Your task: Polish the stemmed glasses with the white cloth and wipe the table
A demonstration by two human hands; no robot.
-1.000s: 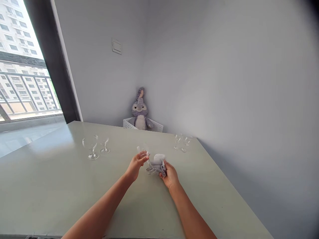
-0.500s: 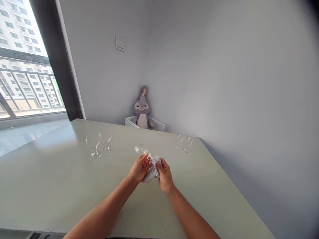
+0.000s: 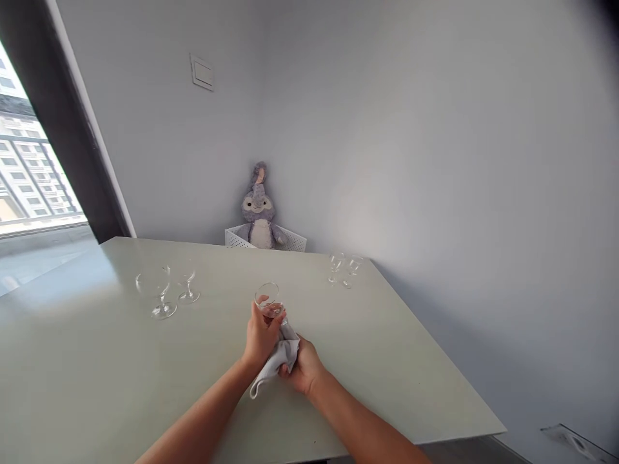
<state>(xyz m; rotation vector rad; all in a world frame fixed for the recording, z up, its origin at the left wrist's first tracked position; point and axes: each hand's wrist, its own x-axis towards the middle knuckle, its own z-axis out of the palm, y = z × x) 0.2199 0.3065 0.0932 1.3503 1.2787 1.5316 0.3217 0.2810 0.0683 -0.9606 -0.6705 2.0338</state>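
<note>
My left hand (image 3: 262,332) is closed around the bowl of a clear stemmed glass (image 3: 267,294), whose rim points up and away from me. The glass's lower part is hidden by fingers and cloth. A pale grey-white cloth (image 3: 280,357) hangs in my right hand (image 3: 304,368), which grips it below the glass, around where the stem or foot would be. One loose end of the cloth droops toward me under my left wrist. Both hands are above the middle of the table.
Two stemmed glasses, a nearer one (image 3: 162,309) and a farther one (image 3: 188,295), stand upright on the pale table (image 3: 387,361) at left. Two smaller glasses (image 3: 333,264) stand at the far right. Behind the table, a plush rabbit (image 3: 261,222) sits in a white basket (image 3: 235,238).
The glass has turned from lying sideways to rim up, and my left hand now wraps its bowl. My right hand with the cloth has moved lower. The view has swung to the right.
</note>
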